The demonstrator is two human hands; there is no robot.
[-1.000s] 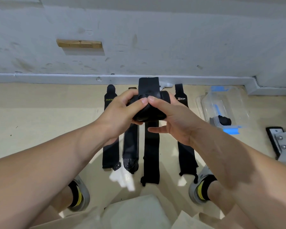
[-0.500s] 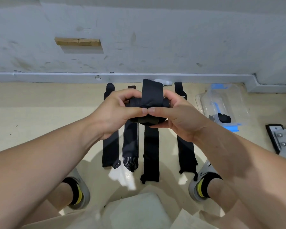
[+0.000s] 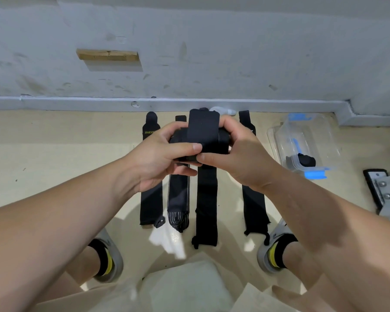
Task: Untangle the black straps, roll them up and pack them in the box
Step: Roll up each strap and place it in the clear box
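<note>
As left hand [image 3: 158, 159], right hand [image 3: 242, 162] grip one roll [image 3: 204, 137], four straps [image 3: 206, 199], one box [image 3: 313, 134]

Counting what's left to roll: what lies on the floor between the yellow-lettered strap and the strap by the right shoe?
Head view shows two flat straps there: a white-stitched strap and a plain black strap.
</note>
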